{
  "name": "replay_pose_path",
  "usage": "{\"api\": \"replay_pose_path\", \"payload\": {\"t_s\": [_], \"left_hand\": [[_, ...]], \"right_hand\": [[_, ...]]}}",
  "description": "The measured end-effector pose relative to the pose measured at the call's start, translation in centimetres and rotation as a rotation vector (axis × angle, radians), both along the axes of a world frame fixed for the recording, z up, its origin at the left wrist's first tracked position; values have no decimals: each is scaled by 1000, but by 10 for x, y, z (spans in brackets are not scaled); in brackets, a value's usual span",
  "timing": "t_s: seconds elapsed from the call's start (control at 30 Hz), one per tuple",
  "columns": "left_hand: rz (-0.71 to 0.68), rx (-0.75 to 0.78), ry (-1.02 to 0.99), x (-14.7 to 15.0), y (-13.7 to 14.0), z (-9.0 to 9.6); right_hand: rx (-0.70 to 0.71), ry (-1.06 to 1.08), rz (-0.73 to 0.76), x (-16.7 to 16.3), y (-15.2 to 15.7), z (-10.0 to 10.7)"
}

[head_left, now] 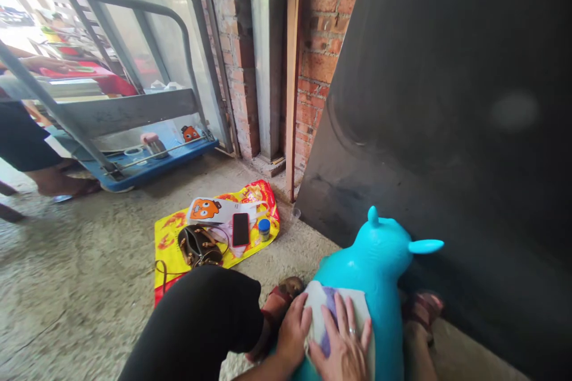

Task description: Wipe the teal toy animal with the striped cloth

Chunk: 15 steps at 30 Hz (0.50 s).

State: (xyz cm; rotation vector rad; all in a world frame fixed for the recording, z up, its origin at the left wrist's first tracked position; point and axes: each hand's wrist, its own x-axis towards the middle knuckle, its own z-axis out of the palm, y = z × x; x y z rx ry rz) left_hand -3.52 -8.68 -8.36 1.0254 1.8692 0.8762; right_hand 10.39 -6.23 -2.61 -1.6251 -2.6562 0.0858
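A turquoise inflatable animal toy (382, 253) with two ears stands between my legs. Over its back lies a pale cloth (357, 303) with a purple patch. My right hand (343, 339) rests flat on the cloth, fingers spread, a ring on one finger. At the cloth's left edge is my left hand (292, 333), its fingers stretched out and lying against the cloth and the toy's side. Neither hand is wrapped round anything. The lower part of the toy is cut off by the frame's bottom edge.
A yellow and red sheet (167, 244) on the concrete floor holds a phone (240, 230), a handbag (199, 245), a blue-lidded jar (264, 229) and a white bag (214, 211). A blue platform trolley (179, 158) stands left, near another person. A dark panel (424, 101) leans at right.
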Motion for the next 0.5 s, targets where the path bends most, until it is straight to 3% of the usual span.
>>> {"api": "replay_pose_path", "payload": {"t_s": [0.17,0.33,0.4,0.5], "left_hand": [[-19,-69,-27,-7,39,7],[14,-87,-4,0,19,8],[22,-76,45,6,-2,-6],[-37,7,213,16,-34,-44]], "right_hand": [[-25,52,-60,-25,40,2],[-2,60,-22,-22,35,12],[19,74,-8,-12,15,9],[36,83,-77,4,-20,-1]]}}
